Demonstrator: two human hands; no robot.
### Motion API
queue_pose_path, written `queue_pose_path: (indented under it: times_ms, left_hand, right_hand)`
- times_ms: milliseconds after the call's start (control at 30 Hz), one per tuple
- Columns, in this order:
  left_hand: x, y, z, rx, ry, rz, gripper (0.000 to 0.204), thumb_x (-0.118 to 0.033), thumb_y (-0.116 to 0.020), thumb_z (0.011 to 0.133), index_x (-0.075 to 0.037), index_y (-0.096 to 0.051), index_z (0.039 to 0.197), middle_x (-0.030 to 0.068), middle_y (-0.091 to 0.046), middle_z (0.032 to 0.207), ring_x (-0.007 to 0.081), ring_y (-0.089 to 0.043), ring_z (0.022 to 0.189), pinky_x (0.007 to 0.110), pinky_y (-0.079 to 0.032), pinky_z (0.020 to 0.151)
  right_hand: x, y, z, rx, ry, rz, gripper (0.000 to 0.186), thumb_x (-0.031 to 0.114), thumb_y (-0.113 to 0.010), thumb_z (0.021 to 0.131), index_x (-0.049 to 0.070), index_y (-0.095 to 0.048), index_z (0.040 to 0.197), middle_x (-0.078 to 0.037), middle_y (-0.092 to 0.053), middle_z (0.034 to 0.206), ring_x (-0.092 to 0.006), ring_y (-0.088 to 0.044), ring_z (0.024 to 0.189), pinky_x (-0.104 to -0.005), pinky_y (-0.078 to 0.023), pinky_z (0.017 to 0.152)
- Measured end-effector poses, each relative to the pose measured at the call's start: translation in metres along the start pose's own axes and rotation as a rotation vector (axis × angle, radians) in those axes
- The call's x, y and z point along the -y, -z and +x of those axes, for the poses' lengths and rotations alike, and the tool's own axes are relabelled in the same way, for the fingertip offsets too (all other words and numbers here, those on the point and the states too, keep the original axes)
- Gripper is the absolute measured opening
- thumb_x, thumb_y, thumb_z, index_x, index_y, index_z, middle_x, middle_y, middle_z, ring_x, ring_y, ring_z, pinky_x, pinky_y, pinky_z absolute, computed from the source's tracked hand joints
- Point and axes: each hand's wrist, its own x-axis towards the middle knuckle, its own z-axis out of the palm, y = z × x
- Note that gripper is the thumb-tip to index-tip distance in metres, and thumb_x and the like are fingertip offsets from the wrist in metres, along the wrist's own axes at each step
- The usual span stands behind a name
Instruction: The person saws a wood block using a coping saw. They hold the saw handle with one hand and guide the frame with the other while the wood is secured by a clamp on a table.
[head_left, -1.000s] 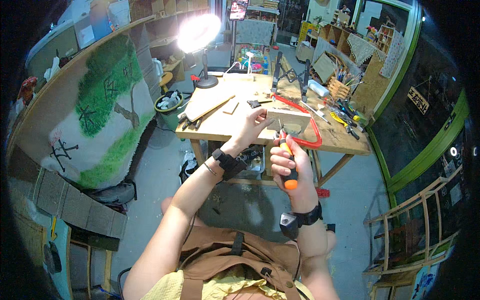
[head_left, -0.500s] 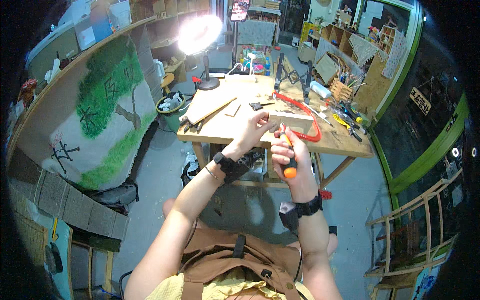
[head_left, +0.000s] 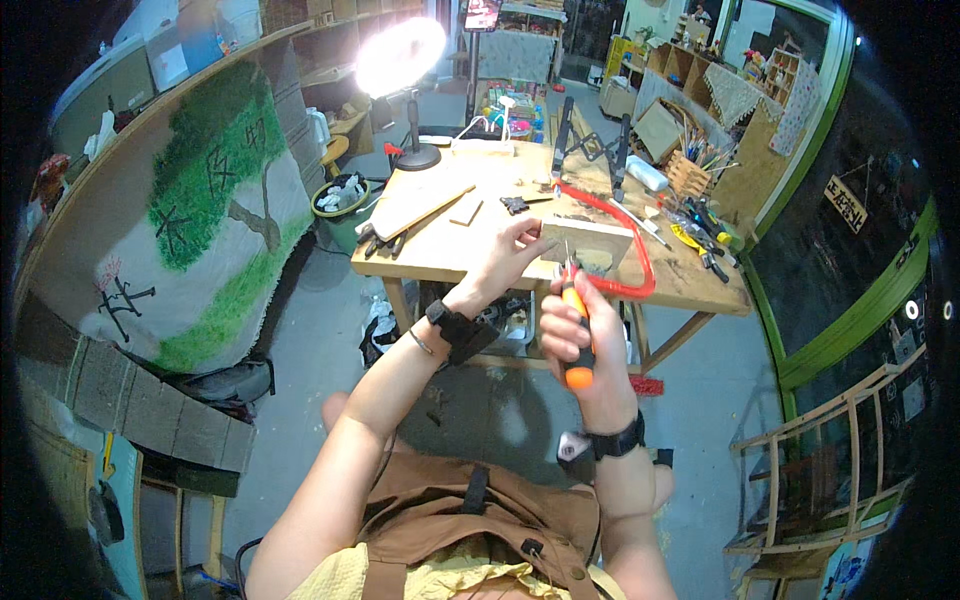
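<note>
My right hand [head_left: 580, 320] is wrapped round the orange-and-black handle of a red-framed coping saw [head_left: 640, 262]. The saw's frame loops out to the right and away over the workbench [head_left: 440, 262]. Its thin blade shows just above the handle, against a pale wooden board [head_left: 610, 238]. That board stands on edge near the bench's front side. My left hand [head_left: 500, 262] grips the board's left end between thumb and fingers. How deep the blade sits in the wood cannot be made out.
Behind my left hand lie wood pieces [head_left: 465, 208] and a small black part [head_left: 514, 205]. A lit ring lamp [head_left: 413, 158] stands at the back left, a black folding stand [head_left: 590, 150] at the back. Pliers and other hand tools [head_left: 690, 237] crowd the right edge.
My right hand has drawn the saw toward me and its handle now sits lower. My left hand keeps its grip on the board. The view has shifted slightly.
</note>
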Motion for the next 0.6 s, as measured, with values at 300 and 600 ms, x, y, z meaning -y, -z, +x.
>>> queue_pose_path:
  times_ms: [300,600]
  left_hand:
    - [-0.014,0.0,-0.002,0.048,0.173,-0.062,0.023,-0.016,-0.061,0.079,-0.001,-0.056,0.096,0.0027,-0.056,0.076,0.0063,-0.05,0.068,0.02,-0.044,0.059]
    - [0.012,-0.006,0.002,-0.021,-0.059,0.025,0.02,-0.014,-0.063,0.076,0.0,-0.055,0.086,0.0027,-0.054,0.07,0.0089,-0.048,0.065,0.024,-0.042,0.06]
  right_hand:
    - [0.002,-0.004,-0.014,0.037,-0.022,0.071,0.026,0.03,-0.038,0.091,0.005,-0.044,0.088,0.002,-0.033,0.058,-0.0057,-0.031,0.04,-0.02,-0.029,0.033]
    - [0.0,0.002,-0.016,-0.097,0.042,-0.131,0.023,0.031,-0.04,0.09,0.008,-0.042,0.087,0.002,-0.034,0.057,-0.0052,-0.032,0.039,-0.0204,-0.03,0.033]
